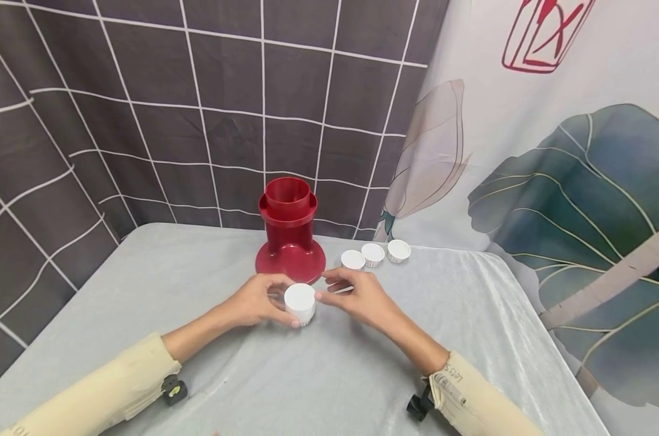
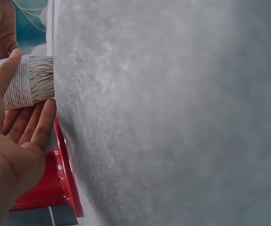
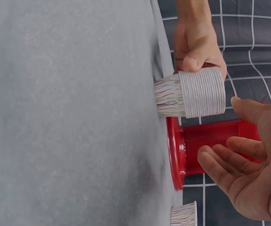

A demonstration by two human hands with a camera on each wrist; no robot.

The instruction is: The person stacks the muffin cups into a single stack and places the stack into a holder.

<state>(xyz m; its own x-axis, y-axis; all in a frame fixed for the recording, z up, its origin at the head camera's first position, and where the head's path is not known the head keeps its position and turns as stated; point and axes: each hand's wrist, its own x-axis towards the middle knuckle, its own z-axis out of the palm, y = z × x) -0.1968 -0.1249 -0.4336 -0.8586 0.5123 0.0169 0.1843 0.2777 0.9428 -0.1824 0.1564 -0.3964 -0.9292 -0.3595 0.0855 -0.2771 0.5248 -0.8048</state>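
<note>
On the table stands a nested stack of white paper baking cups (image 1: 299, 304), upright, its fluted lowest cup touching the cloth. My left hand (image 1: 259, 301) holds the stack from the left side, thumb at the front and fingers behind it. My right hand (image 1: 363, 298) is on the other side with fingers spread and nothing between them; its thumb tip comes right up to the rim. In the right wrist view the stacked rims of the cups (image 3: 203, 92) show as many fine ridges. Just behind both hands stands a red plastic dispenser-like stand (image 1: 289, 235) with a wide round base.
Three single white paper cups (image 1: 353, 260) sit in a row near the table's back edge, right of the red stand. A pale grey cloth (image 1: 307, 381) covers the table. Behind it hang a dark gridded curtain (image 1: 226, 133) and a leaf-patterned one (image 1: 569, 181).
</note>
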